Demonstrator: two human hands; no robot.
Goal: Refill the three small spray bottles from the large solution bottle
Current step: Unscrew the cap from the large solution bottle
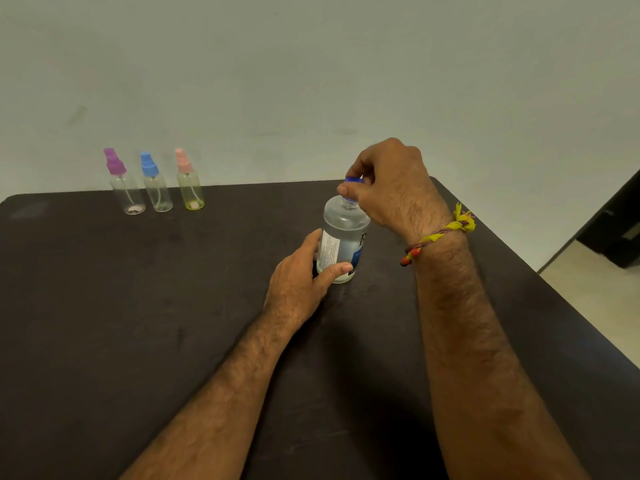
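**A:** so where's the large solution bottle [343, 242]? label's mostly unreadable, and its blue cap [354, 180] is half buried under fingers.

**B:** standing upright on the dark worktop [138, 323], right of middle. Left hand [299, 282] has its grip wrapped round the lower body, right hand [391, 188] pinches the cap from above.

**A:** room around it?

**B:** plenty on the left and near side. The three small spray bottles [156, 181] sit well apart at the far left edge; the worktop's right edge runs close by.
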